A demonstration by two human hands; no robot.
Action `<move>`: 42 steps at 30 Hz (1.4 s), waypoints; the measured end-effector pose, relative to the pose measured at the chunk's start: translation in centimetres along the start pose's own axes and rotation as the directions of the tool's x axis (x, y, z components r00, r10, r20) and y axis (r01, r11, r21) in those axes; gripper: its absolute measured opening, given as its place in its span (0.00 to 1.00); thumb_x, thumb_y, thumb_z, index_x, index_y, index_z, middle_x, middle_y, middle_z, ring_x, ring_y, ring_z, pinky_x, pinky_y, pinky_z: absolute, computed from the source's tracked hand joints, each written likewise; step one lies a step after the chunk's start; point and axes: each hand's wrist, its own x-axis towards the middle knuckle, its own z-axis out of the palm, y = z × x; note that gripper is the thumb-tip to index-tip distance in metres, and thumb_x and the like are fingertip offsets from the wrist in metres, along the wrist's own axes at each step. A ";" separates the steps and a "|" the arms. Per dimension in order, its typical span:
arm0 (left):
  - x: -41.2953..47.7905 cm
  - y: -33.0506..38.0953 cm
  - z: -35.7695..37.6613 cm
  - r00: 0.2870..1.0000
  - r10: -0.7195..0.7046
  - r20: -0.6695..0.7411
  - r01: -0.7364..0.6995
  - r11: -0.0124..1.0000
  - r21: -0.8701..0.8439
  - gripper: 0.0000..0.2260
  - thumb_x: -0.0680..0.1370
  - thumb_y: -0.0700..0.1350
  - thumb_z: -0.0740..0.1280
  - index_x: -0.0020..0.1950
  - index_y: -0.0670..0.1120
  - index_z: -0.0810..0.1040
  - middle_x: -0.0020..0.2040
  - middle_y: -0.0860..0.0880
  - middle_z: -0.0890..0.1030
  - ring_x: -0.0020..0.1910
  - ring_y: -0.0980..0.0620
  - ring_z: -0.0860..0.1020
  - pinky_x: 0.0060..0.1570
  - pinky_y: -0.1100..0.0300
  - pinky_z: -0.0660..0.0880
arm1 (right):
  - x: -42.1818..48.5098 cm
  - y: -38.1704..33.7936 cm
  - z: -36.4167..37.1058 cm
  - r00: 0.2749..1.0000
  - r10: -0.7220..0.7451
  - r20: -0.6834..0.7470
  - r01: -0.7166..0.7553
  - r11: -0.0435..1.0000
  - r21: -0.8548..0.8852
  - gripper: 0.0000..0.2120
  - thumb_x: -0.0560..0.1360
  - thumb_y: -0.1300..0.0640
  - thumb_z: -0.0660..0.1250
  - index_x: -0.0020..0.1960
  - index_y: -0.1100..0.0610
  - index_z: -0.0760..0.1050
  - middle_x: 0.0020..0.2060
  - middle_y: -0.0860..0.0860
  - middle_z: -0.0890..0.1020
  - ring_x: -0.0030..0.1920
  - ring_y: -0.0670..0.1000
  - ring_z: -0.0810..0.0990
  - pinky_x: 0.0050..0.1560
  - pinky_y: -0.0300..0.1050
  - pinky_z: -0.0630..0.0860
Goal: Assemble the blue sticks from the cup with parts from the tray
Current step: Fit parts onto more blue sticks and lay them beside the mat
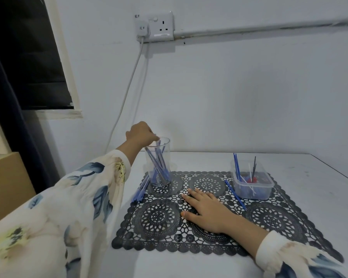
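Note:
A clear plastic cup (158, 177) stands on the far left of a black lace mat (273, 219) and holds several blue sticks (157, 164). My left hand (141, 133) hovers over the cup's rim, fingers curled down and pinching the top of a blue stick. My right hand (204, 209) lies flat on the mat, fingers spread. A clear plastic tray (252, 182) at the mat's far right holds blue, white and black sticks and red parts. One blue stick (235, 194) lies on the mat left of the tray. A bundle of blue sticks (140, 189) lies left of the cup.
The mat lies on a white table (319, 187) against a white wall. A wall socket (156, 27) with a white cable (129, 85) hangs behind the cup. A brown box (6, 183) stands left of the table.

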 end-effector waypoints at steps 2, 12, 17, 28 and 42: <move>-0.7 0.4 -0.1 0.979 0.069 -0.192 -0.106 0.976 -0.189 0.09 0.73 0.49 0.70 0.46 0.44 0.82 0.47 0.48 0.83 0.52 0.48 0.77 0.54 0.57 0.71 | 0.0 0.0 0.0 1.000 0.001 -0.002 -0.001 1.000 0.003 0.31 0.78 0.36 0.48 0.76 0.47 0.48 0.76 0.49 0.48 0.75 0.50 0.45 0.72 0.51 0.43; -6.0 2.3 -1.3 0.430 0.541 -0.723 -0.802 0.597 -0.031 0.13 0.81 0.43 0.56 0.60 0.38 0.75 0.42 0.44 0.77 0.42 0.51 0.74 0.45 0.64 0.69 | -0.1 -0.2 -0.1 1.000 0.006 0.001 -0.006 1.000 -0.002 0.31 0.78 0.37 0.48 0.76 0.47 0.48 0.76 0.49 0.48 0.75 0.50 0.46 0.72 0.51 0.43; -9.5 1.1 1.3 0.554 0.630 -0.544 -0.781 0.620 -0.077 0.17 0.81 0.51 0.56 0.62 0.44 0.75 0.42 0.48 0.75 0.37 0.58 0.72 0.37 0.63 0.71 | -0.1 -0.2 -0.2 1.000 0.010 0.000 -0.010 1.000 -0.001 0.31 0.78 0.36 0.48 0.76 0.47 0.48 0.76 0.49 0.48 0.75 0.50 0.46 0.72 0.51 0.44; -15.3 -2.3 6.7 0.756 0.526 -0.389 -0.635 0.735 -0.238 0.09 0.73 0.40 0.68 0.53 0.43 0.80 0.46 0.51 0.73 0.41 0.59 0.73 0.38 0.70 0.70 | -0.2 -0.2 0.0 0.995 0.010 -0.103 -0.002 0.997 0.073 0.29 0.77 0.38 0.52 0.75 0.48 0.56 0.74 0.48 0.58 0.74 0.49 0.54 0.73 0.52 0.49; -16.1 -3.5 7.8 0.803 0.583 -0.125 -0.590 0.746 -0.308 0.08 0.72 0.46 0.72 0.50 0.46 0.83 0.43 0.53 0.82 0.40 0.59 0.79 0.45 0.65 0.76 | -0.2 0.0 -1.2 0.827 -0.113 -0.550 0.039 0.989 -0.144 0.18 0.74 0.47 0.59 0.59 0.53 0.76 0.51 0.48 0.82 0.53 0.49 0.79 0.62 0.51 0.71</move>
